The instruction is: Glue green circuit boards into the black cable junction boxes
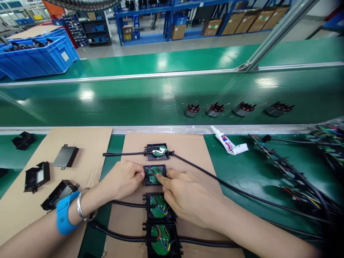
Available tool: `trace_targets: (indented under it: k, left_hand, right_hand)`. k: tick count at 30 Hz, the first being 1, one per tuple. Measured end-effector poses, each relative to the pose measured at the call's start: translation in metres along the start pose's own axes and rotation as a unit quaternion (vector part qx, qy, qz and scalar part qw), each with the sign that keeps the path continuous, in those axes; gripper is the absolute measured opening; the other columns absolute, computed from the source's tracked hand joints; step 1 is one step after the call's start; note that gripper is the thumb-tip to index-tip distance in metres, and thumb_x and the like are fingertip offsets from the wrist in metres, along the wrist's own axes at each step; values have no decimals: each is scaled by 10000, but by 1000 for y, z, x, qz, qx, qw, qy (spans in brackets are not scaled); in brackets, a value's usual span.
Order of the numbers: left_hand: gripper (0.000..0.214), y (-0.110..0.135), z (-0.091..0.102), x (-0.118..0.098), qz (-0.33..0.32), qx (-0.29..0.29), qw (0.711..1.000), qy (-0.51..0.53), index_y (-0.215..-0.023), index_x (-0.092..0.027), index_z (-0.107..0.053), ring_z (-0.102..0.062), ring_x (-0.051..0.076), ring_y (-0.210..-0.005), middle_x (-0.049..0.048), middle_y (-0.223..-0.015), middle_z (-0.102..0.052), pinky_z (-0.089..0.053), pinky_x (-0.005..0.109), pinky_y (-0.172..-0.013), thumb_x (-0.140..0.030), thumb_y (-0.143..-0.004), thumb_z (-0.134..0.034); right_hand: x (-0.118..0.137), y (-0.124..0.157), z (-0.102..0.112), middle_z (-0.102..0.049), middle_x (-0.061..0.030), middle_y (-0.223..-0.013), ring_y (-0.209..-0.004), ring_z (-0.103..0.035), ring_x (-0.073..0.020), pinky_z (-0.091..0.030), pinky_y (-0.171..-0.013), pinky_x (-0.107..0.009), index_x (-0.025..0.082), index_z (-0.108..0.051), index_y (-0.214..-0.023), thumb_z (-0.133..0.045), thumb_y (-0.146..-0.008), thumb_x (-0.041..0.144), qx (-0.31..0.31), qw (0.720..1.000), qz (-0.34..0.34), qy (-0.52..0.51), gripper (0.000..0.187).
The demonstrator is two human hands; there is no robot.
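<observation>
A small black plastic case (164, 181) holding a round green circuit board (153, 178) lies between my hands. My left hand (126, 179) is closed in a pinch at the case's left edge, around a black cable that is mostly hidden by the fingers. My right hand (188, 195) has its index fingertip on the board, with the other fingers curled at the case's right side. Just beyond lies another case (153, 147), with white paste on its board (160, 151). Nearer me are two more cases, one with a board (158, 206) and one with a board (160, 239), both wired with coloured leads.
Several black covers (66, 156) lie on cardboard (88, 143) at left. A white tube (228, 141) lies at right, near bundled cables and boards (290, 168). Several motor stators (192, 110) stand on the green surface beyond the metal rail (161, 129). A blue bin (40, 57) is at far left.
</observation>
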State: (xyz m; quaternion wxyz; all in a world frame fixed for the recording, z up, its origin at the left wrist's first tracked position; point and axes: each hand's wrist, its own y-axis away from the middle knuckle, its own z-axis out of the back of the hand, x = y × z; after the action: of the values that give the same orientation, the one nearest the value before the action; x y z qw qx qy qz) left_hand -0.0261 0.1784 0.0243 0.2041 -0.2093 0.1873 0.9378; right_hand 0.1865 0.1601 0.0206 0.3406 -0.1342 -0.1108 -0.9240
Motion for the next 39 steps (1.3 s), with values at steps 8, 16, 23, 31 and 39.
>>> trace_targets:
  k: [8,16,23,31,39]
  left_hand:
    - [236,17,-4,-7,-18,-59,996,-72,-741,-183,-563,-571,183,-651,34,-730,-632,-400,297,-594,-205,-881,-374]
    - [233,22,-16,-2,3,-40,988,-152,-797,-173,-616,-629,221,-656,72,-746,-673,-446,320,-572,-162,-829,-385]
    - [191,-15,20,-22,13,40,974,-224,-830,-160,-693,-611,242,-561,79,-610,-653,-445,319,-507,-232,-696,-576]
    - [560,41,-24,-30,-72,-119,954,-265,-1260,-78,-563,-664,216,-811,140,-1029,-670,-578,319,-671,-27,-716,-441]
    - [501,37,-42,-18,-108,-189,951,-220,-1216,-81,-592,-639,206,-811,127,-1023,-646,-599,342,-685,-3,-767,-384]
  right_hand:
    - [2,0,1,-647,-100,-807,-630,-590,-177,-381,-595,-303,164,-679,-1154,-401,-862,209,2,1000,-7,-7,406]
    - [3,-1,1,-655,-109,-821,-667,-613,-208,-371,-587,-314,158,-662,-1174,-392,-857,202,17,1000,-6,-15,419]
    - [6,1,0,-636,-104,-755,-597,-550,-173,-310,-552,-299,120,-682,-1121,-398,-848,184,2,1000,-3,-9,400]
    - [9,4,-1,-643,-109,-785,-616,-567,-175,-340,-562,-300,115,-690,-1073,-427,-854,175,-11,1000,2,13,347]
    - [7,6,-10,-647,-104,-791,-582,-583,-176,-373,-534,-299,113,-681,-1093,-439,-856,195,-27,999,1,28,349]
